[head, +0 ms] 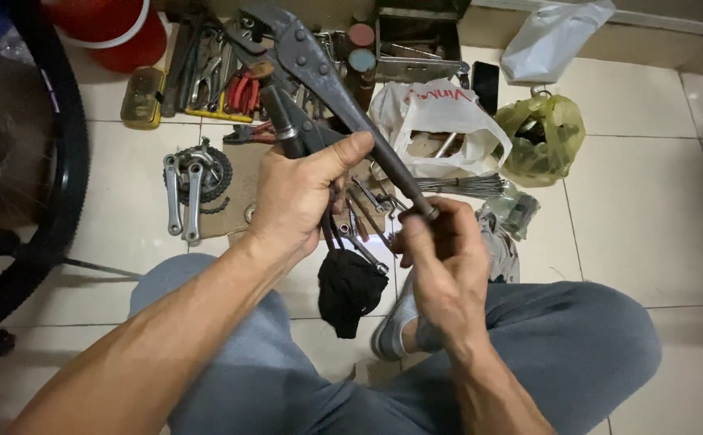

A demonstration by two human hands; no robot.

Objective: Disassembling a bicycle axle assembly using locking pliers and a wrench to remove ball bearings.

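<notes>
Head view: the left hand [299, 193] is closed around a dark metal shaft [281, 121] at centre frame, steadying it upright. The right hand [440, 258] grips the handle end of a large pipe wrench [319, 68], whose jaws bite the shaft at upper centre, so leverage runs down the long handle. Loose spanners [368, 205] lie below on the tiled floor [649, 209]. A crankset [194, 181] rests centre left, plastic bags [440, 121] upper right.

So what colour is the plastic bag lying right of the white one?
Yellow-green plastic bag, translucent, clearest in the head view.
</notes>
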